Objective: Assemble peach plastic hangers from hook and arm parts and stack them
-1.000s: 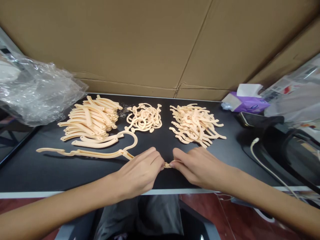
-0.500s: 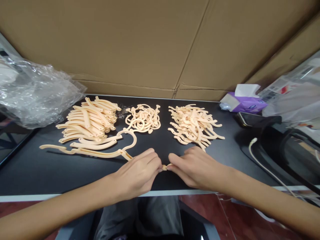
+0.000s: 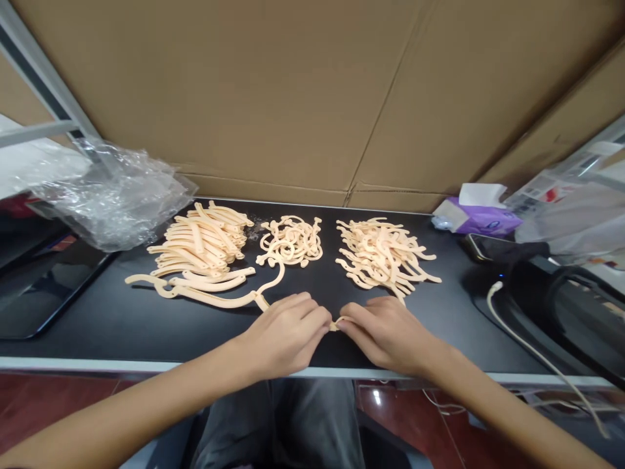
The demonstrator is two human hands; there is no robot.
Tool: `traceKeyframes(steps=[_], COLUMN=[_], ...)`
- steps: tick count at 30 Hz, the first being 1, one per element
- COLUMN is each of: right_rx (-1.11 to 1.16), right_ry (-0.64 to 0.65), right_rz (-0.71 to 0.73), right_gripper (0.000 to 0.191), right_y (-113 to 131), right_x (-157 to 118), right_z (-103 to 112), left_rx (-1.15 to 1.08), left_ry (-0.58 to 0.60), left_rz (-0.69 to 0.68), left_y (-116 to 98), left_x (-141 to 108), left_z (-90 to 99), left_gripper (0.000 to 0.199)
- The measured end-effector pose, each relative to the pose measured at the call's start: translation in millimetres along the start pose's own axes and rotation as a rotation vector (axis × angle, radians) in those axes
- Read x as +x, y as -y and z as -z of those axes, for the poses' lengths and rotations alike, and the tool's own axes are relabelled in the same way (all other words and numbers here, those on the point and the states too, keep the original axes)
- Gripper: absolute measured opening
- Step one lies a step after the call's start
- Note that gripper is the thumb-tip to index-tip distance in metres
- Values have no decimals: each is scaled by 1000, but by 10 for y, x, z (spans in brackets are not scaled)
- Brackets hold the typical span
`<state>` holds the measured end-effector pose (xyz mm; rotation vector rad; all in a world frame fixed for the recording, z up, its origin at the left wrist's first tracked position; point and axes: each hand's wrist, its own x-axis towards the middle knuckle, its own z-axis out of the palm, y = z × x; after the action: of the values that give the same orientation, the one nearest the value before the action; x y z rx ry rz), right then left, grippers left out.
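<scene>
- Rolled slightly over since half a second ago, with the outer edge of the hanger (image 3: 215, 299) now in sight instead of the hollow groove, and the hook (image 3: 282, 273) seen more edge-on.
- Also tilted the view, moving everything on the surface (image 3: 146, 332) a little within it.
- Probably to be read as a fresh angle on the joint rather than a release, with the same spot kept between both hands.
- Reaching in from the lower corners with both forearms, knuckles up, almost meeting above the near edge.
- Gripping the hanger in the left hand (image 3: 293, 329), fingers (image 3: 319, 317) curled tight.
- Pinching a small end piece (image 3: 334, 326) in the right hand (image 3: 388, 332), exact contact hidden.
- Holding the hanger in front of the strip pile (image 3: 205, 244) and hook pile (image 3: 291, 242).
</scene>
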<state>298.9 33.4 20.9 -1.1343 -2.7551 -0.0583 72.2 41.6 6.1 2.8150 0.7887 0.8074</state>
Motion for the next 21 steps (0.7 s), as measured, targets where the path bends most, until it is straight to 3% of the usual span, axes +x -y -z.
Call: traceKeyframes(steps=[5, 11, 14, 17, 21], right_rx=[80, 129, 95, 81, 153], right_ry=[-98, -73, -15, 34, 15], right_rz=[4, -51, -79, -105, -156], right_gripper=[32, 32, 35, 36, 30], right_y=[-10, -52, -60, -33, 17], right_x=[-84, -229, -245, -235, -266], right_z=[-24, 7, 39, 99, 142], left_rx=[169, 420, 524, 464, 409], left_ry=[-98, -318, -256, -164, -212], left_rz=[2, 300, 415, 385, 347], left_y=[-174, -239, -176, -128, -101], left_x=[-205, -769, -963, -1025, -990], left_z=[139, 383, 427, 443, 496], left_gripper=[16, 36, 34, 16, 10])
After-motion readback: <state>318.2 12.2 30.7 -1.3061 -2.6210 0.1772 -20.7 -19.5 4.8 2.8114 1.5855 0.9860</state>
